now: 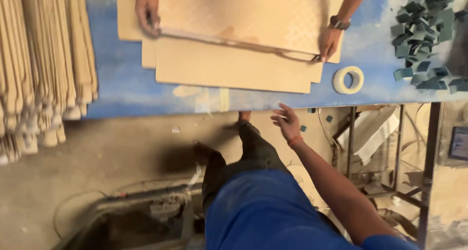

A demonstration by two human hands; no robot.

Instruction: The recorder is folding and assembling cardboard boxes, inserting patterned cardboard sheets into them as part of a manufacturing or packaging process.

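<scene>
Here, the person's right hand [286, 123] hangs in the middle of the frame, just below the near edge of the blue desk [117, 79], with its fingers spread open and holding nothing. The arm runs down to the lower right, ending in a blue sleeve, and a thin red band sits at the wrist. The left hand is not in view.

Nearest above that hand, on the desk, lies a stack of flat tan boards [229, 67], their lower edge close to the desk's near edge. A roll of pale tape [348, 79] lies flat just to the right of the boards, and a heap of small dark green blocks [424, 30] fills the upper right of the frame.

Across the desk, at the top of the frame, a co-worker's two hands grip a patterned sheet [243, 11] that lies on top of the boards: one hand [147, 11] at the upper left holds its left corner, the other hand [330, 41], with a watch on the wrist, holds its right corner.

At the left edge of the frame stands a thick bundle of pale wooden strips [39, 60]. Below the desk are the person's dark trousers and a bare foot on the dusty floor [97, 157].
</scene>
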